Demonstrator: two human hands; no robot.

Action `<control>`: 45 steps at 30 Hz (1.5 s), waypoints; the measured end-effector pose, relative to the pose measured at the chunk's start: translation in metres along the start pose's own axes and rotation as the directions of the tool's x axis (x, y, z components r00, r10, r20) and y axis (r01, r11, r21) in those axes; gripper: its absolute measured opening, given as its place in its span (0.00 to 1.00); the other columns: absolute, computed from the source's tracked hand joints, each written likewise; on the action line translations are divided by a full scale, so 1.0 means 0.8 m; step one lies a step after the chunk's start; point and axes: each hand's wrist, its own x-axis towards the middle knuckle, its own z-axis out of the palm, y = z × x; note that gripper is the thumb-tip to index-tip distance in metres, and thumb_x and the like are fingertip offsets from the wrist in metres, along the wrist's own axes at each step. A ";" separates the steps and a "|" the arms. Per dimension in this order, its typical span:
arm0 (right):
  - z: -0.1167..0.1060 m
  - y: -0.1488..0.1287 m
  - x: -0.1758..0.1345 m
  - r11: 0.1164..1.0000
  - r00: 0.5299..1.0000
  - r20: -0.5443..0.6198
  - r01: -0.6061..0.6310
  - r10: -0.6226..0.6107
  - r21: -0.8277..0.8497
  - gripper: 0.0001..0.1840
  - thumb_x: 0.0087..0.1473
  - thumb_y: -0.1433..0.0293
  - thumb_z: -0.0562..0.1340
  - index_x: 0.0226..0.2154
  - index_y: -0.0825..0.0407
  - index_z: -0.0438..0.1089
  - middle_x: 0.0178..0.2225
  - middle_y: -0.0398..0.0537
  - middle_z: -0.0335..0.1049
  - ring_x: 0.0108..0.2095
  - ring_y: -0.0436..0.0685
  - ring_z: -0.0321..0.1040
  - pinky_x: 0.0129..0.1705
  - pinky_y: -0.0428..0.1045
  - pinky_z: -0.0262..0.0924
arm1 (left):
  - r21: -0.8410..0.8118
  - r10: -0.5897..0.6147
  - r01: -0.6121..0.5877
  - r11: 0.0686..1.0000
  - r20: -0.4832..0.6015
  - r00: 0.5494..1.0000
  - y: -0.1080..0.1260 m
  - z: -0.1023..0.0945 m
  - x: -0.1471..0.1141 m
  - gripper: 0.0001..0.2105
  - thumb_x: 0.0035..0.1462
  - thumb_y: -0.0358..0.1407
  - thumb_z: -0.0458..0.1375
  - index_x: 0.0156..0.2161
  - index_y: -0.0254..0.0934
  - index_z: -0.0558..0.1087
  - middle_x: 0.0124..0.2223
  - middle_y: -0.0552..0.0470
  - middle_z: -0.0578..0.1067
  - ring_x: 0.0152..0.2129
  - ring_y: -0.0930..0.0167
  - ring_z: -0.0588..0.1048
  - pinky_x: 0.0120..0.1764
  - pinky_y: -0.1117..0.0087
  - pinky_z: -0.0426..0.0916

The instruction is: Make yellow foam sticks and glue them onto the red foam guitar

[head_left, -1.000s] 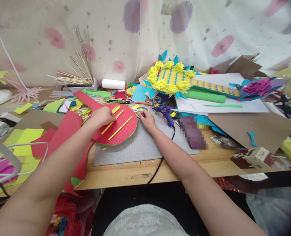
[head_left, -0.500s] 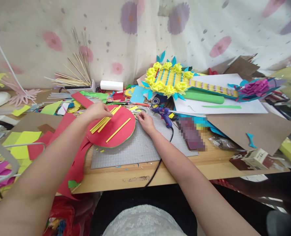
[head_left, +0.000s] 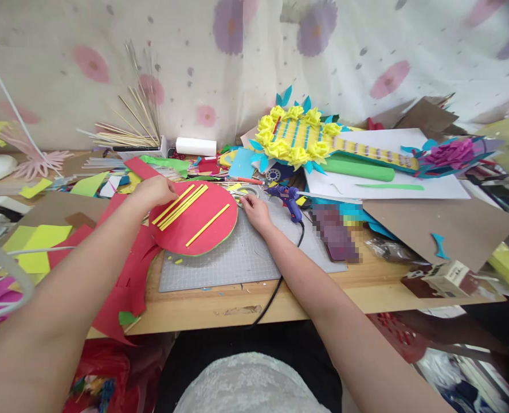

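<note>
A round red disc (head_left: pixel 207 234) with a green edge lies on the grey cutting mat (head_left: pixel 254 261). Several narrow yellow strips (head_left: pixel 184 207) lie slantwise across it, and one sits apart toward the right. My left hand (head_left: pixel 155 193) is over the disc's upper left, fingers pinched on the leftmost yellow strip (head_left: pixel 165 212). Just past the disc's right edge, my right hand (head_left: pixel 257 212) has its fingers closed at the pale handle loops of what look like scissors (head_left: pixel 251 191); the blades are hard to make out.
Right of my right hand is a purple glue gun (head_left: pixel 289 198), its cord crossing the mat to the table edge. A yellow-flowered paper guitar (head_left: pixel 300 137) lies behind. Red sheet scraps (head_left: pixel 129 269) crowd the left, and a pixelated dark object (head_left: pixel 336 235) lies right.
My left hand has shifted left across the disc, and one strip now lies apart from the bunch on its left. My right hand has barely moved.
</note>
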 end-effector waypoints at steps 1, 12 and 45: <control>0.000 0.000 0.000 1.000 1.000 -0.002 0.005 -0.005 -0.005 0.15 0.53 0.59 0.52 0.25 0.51 0.65 0.22 0.42 0.63 0.24 0.51 0.58 0.28 0.46 0.49 | -0.011 0.006 -0.006 1.000 -0.041 0.999 0.004 0.000 -0.005 0.15 0.44 0.42 0.56 0.37 0.38 0.74 0.40 0.49 0.76 0.35 0.66 0.72 0.34 0.71 0.64; 0.001 0.002 -0.001 0.999 1.000 -0.011 0.019 -0.019 -0.034 0.17 0.53 0.58 0.51 0.25 0.51 0.65 0.22 0.42 0.64 0.25 0.51 0.58 0.28 0.46 0.50 | 0.081 0.108 -0.104 0.991 -0.045 0.993 0.039 0.021 -0.019 0.14 0.47 0.42 0.56 0.38 0.40 0.75 0.42 0.46 0.76 0.39 0.60 0.74 0.39 0.65 0.66; 0.001 0.002 -0.001 0.999 1.000 0.007 0.021 -0.021 -0.038 0.17 0.54 0.57 0.50 0.25 0.51 0.65 0.24 0.42 0.66 0.25 0.51 0.60 0.28 0.45 0.48 | 0.034 0.179 -0.186 0.982 0.145 0.973 0.072 0.005 -0.034 0.11 0.44 0.44 0.58 0.29 0.40 0.76 0.36 0.50 0.78 0.33 0.66 0.74 0.28 0.72 0.62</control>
